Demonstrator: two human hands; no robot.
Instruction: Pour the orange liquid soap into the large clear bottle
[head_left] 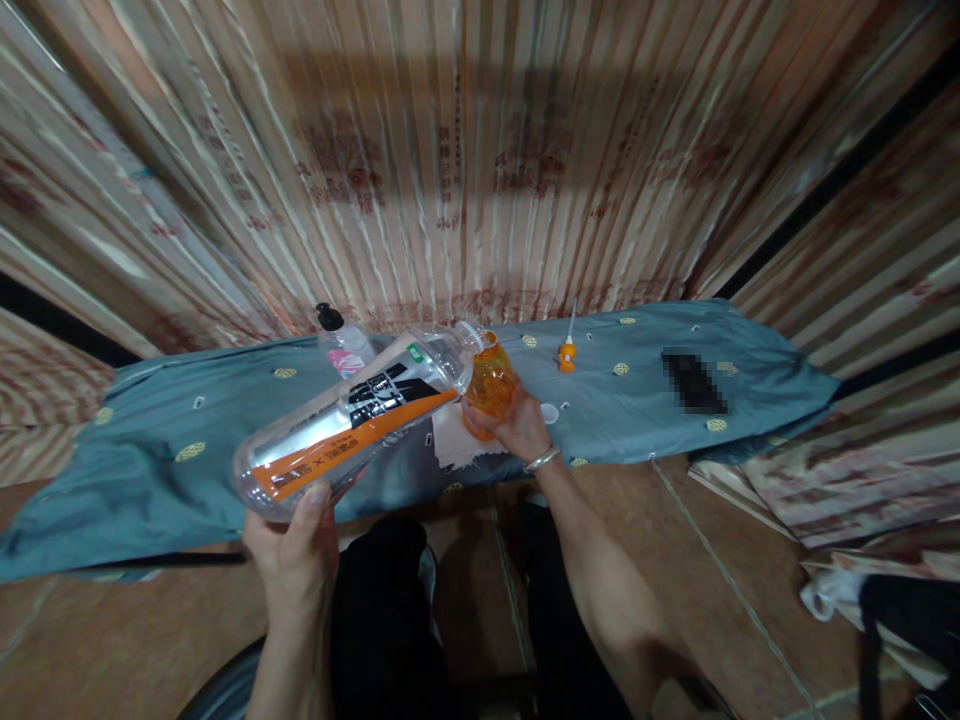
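We are tipping a large clear bottle [352, 425] nearly flat above the surface's near edge; it looks empty, light, thin-walled, slick. Our left hand [296, 555] is wrapping its base. Our right hand [517, 425] is closing around a small orange container [489, 380] at its mouth.
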